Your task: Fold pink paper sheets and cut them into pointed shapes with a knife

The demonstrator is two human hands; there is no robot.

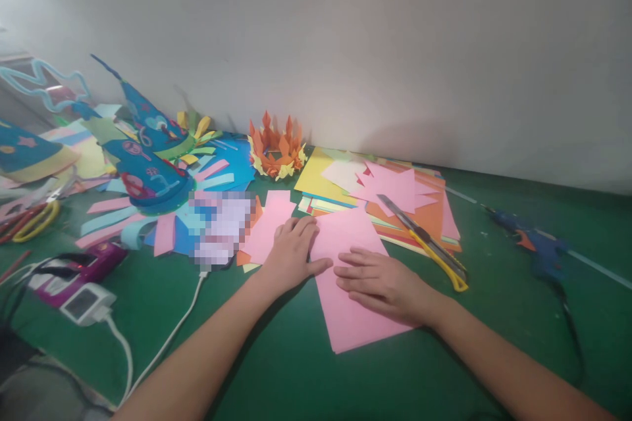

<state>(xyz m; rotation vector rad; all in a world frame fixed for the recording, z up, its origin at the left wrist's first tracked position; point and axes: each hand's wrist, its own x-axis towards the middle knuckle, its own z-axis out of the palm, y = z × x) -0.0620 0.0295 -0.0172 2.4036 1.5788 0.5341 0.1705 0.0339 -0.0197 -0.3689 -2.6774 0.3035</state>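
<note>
A pink sheet of paper (pixel 353 325) lies at a slant on the green table in front of me; its lower corner seems to show a second layer. My left hand (pixel 293 253) rests at its left edge, thumb on the sheet and fingers spread. Flat across the middle of the sheet lies my right hand (pixel 382 283), fingers stretched out. Just right of the sheet, a yellow utility knife (pixel 427 247) with its blade out lies on a stack of coloured paper (pixel 316 174). Smaller pink paper pieces (pixel 269 227) sit left of my left hand.
An orange paper crown (pixel 277 148) stands by the wall. Blue cone hats (pixel 143 168) with paper strips crowd the left. A blue glue gun (pixel 536 247) lies at right. Scissors (pixel 39 220), a purple power strip (pixel 101 263) and a white charging cable (pixel 182 325) are at left.
</note>
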